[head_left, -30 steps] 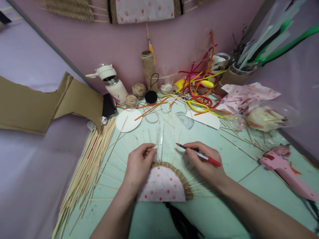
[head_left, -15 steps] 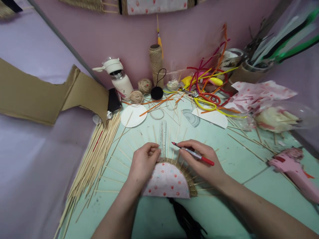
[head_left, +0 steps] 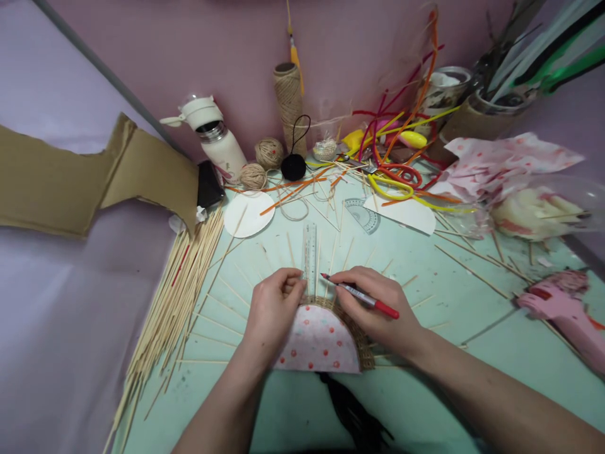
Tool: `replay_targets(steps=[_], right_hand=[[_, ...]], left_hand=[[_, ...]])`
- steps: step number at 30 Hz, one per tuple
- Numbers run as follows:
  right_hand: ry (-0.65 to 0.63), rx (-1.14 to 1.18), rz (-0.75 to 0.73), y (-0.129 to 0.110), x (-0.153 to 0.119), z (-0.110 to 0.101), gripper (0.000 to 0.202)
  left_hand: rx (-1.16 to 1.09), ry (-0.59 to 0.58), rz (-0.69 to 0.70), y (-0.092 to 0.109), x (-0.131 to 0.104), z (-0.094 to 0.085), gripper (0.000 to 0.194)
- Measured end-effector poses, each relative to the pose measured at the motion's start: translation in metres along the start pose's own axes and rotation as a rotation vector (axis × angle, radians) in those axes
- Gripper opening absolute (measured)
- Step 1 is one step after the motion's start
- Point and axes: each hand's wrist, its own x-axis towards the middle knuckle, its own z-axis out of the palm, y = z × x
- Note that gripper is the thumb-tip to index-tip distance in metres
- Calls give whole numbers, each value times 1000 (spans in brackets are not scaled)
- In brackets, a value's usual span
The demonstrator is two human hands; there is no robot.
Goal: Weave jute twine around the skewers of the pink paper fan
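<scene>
A person's left hand [head_left: 276, 306] pinches the left edge of a clear ruler [head_left: 309, 249] at the center of the frame while the right hand [head_left: 380, 302] grips a red-ended pen [head_left: 363, 296], its tip just beside the ruler. Below center lies a half-round, spotted cloth panel [head_left: 321, 343], thin sticks fanning from its woven rim. A stick bundle [head_left: 172, 302] lies at lower left, a pink glue gun [head_left: 562, 312] at lower right.
</scene>
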Motion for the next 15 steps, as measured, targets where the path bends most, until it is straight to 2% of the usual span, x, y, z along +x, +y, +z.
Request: replay_targets(steps=[15], right_hand=[[13, 35, 80, 7, -2, 5, 13]], left_hand=[[36, -14, -11, 1, 0, 0, 19]])
